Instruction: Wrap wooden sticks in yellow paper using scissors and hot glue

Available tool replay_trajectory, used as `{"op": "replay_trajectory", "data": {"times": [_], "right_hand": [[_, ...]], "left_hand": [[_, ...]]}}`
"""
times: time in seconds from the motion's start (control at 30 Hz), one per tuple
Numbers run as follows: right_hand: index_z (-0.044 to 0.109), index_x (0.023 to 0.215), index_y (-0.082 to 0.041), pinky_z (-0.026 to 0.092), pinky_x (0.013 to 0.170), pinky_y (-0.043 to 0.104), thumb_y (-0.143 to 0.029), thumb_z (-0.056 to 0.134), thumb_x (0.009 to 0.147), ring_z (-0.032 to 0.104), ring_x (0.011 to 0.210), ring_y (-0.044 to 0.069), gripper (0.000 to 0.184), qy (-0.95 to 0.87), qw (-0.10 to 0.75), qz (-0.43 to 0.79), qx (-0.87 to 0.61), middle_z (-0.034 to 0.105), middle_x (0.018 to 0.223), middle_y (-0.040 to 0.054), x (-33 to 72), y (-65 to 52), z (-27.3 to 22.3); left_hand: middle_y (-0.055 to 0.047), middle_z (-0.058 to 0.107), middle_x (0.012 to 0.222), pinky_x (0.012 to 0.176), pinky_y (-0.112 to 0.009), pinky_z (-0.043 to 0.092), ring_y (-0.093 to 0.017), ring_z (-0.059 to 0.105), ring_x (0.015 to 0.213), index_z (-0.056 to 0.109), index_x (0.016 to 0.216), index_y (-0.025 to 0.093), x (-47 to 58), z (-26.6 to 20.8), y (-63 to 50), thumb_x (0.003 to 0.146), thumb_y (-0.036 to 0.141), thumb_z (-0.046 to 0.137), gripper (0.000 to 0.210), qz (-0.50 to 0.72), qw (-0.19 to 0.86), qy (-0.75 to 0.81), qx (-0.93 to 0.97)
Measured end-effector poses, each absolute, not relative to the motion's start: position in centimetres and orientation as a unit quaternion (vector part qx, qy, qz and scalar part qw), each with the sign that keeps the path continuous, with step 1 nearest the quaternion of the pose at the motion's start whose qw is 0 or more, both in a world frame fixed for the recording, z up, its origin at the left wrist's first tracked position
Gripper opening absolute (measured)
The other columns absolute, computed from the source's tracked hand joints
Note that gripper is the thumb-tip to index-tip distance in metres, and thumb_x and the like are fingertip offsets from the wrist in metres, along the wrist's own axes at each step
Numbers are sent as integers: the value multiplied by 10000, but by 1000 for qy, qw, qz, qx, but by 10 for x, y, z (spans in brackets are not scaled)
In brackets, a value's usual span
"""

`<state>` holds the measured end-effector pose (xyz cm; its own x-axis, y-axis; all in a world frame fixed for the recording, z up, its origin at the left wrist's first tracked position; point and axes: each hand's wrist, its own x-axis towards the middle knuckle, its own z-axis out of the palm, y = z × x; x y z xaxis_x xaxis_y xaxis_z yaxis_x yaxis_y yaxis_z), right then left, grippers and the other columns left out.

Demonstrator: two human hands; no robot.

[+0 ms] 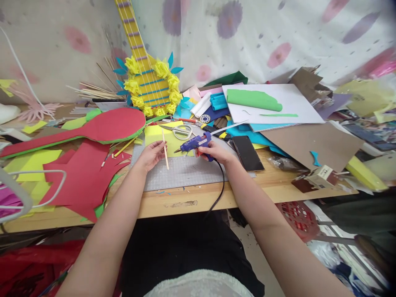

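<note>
Between the fingertips of my left hand (154, 156) a thin pale wooden stick (166, 152) is pinched, nearly upright. My right hand (218, 152) is wrapped round the grip of a blue hot glue gun (194, 142). Its nozzle points left towards the stick, with a gap between them. A white glue stick (230, 127) juts from the gun's back, and a black cord (221, 185) runs down over the table edge. Beneath both hands lie a grey cutting mat (173, 175) and yellow paper (151, 136). Scissors (182, 132) rest just behind the gun.
A yellow paper guitar (148, 82) with paper flowers leans against the back wall. To the left lie a red guitar-shaped cutout (114, 126) and red paper scraps (83, 173). On the right are a black phone (248, 152), a white board (272, 103), brown cardboard (312, 140) and a small box (315, 178).
</note>
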<state>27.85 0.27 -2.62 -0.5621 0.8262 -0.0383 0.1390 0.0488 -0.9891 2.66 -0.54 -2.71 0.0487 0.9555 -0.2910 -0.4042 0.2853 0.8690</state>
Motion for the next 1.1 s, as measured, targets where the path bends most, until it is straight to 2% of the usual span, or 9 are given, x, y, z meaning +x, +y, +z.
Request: {"op": "replay_trajectory", "data": {"times": [0.27,1.1], "right_hand": [[560,652,-136,282,416,196,-526,569,734,381,427,49,399,-705,220,593,-320,454,473,-41,263,3,-30],[499,615,-143,275,412,193,-525,552,748,372,413,44,408,-715,202,575,-341,444,447,-50,261,0,-27]], "left_hand": [[12,599,617,454,-164,469,-61,563,506,619,795,105,25,-27,-1,769,77,569,63,553,635,460,282],[16,596,628,460,-142,466,-49,566,522,622,783,112,26,-26,-3,777,84,565,64,543,641,465,280]]}}
